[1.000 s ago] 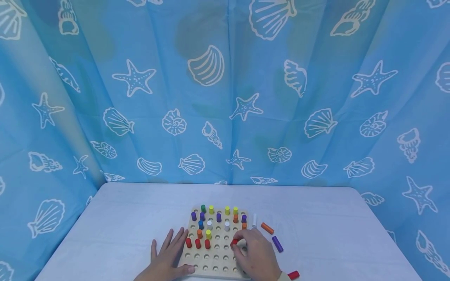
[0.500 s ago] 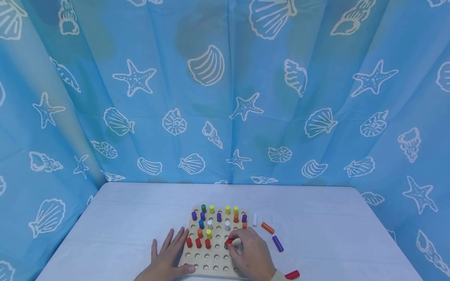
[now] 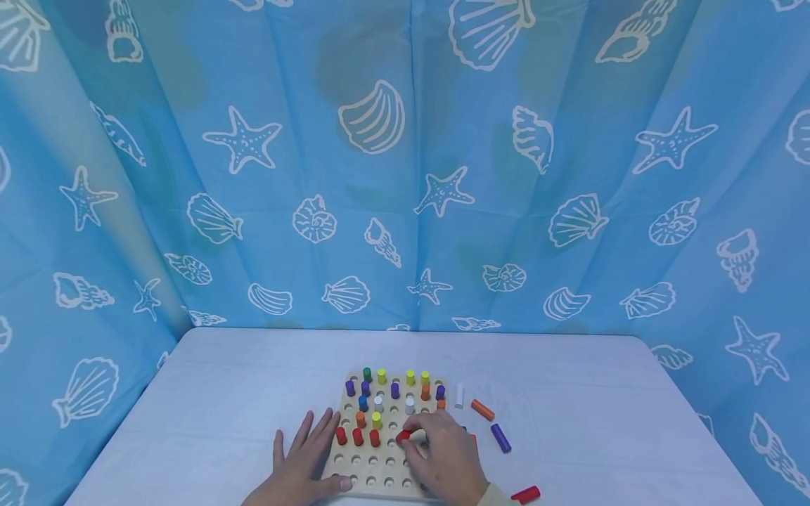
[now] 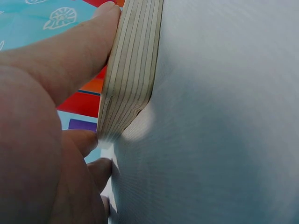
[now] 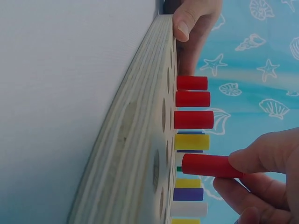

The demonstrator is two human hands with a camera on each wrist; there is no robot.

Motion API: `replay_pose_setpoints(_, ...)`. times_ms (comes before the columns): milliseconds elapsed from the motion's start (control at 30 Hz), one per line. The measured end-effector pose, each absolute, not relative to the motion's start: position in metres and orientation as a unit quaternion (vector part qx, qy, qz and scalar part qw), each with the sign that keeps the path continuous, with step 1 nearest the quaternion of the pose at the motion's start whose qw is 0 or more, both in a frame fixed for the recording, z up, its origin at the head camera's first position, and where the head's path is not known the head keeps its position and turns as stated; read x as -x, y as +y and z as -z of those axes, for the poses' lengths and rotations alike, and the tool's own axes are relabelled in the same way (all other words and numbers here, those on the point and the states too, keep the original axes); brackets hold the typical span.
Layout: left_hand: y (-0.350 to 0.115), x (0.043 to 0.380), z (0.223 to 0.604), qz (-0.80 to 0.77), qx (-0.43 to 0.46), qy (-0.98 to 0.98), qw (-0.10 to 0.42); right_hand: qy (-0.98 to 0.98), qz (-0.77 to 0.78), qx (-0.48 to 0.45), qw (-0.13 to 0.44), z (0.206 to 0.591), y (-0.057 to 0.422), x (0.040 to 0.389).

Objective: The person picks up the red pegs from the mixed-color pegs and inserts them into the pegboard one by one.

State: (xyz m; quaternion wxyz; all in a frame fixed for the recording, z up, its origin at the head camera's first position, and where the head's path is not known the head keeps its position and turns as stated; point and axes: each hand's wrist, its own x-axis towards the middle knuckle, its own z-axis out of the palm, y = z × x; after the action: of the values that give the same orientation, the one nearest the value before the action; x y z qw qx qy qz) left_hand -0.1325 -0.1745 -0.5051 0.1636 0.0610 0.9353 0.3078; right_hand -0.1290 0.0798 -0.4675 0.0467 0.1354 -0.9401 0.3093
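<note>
The right hand [image 3: 448, 453] pinches a red cylindrical peg [image 5: 205, 165] between thumb and fingertips, its fingers parted only by the peg's thickness. That peg is over a pale, square plywood pegboard [image 3: 381, 471], just to the right of a row of three upright red pegs [image 3: 357, 437]. In the right wrist view it points at the board's face, its free end seemingly just short of the surface, though the steep angle makes contact hard to judge.

The left hand [image 3: 297, 464] lies at the board's left side with its fingers spread and fairly straight, gripping no peg; the thumb rests on the near left corner.

Beyond the red row, more pegs stand in the holes. The farthest row carries a green peg [image 3: 367, 374] at its left and three yellow pegs [image 3: 410, 378]. Nearer in are four purple pegs [image 3: 395, 390], a blue peg [image 3: 363, 403], two white pegs [image 3: 410, 406], three orange pegs [image 3: 361, 419] and another yellow peg [image 3: 376, 420].

To the right of the board, a loose white peg [image 3: 459, 396], orange peg [image 3: 483, 410], purple peg [image 3: 500, 438] and red peg [image 3: 525, 495] lie on the white tabletop [image 3: 253, 379]. Behind hangs a blue curtain [image 3: 481, 232] printed with white shells and starfish.
</note>
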Motion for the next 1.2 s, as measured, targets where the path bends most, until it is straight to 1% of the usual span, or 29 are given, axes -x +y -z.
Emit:
replay_pose_setpoints(567, -0.175, 0.137, 0.518, -0.319, -0.061, 0.933, 0.158, -0.942, -0.303, -0.143, 0.03, 0.471, 0.072, 0.132)
replay_pose_setpoints(900, -0.174, 0.135, 0.514, -0.311, -0.058, 0.935, 0.16, -0.94, -0.306, -0.151, 0.019, 0.474, 0.073, 0.133)
replay_pose_setpoints(1200, -0.174, 0.136, 0.516, -0.307, -0.05, 0.936, 0.167, -0.944, -0.287, -0.158, 0.029, 0.474, 0.069, 0.133)
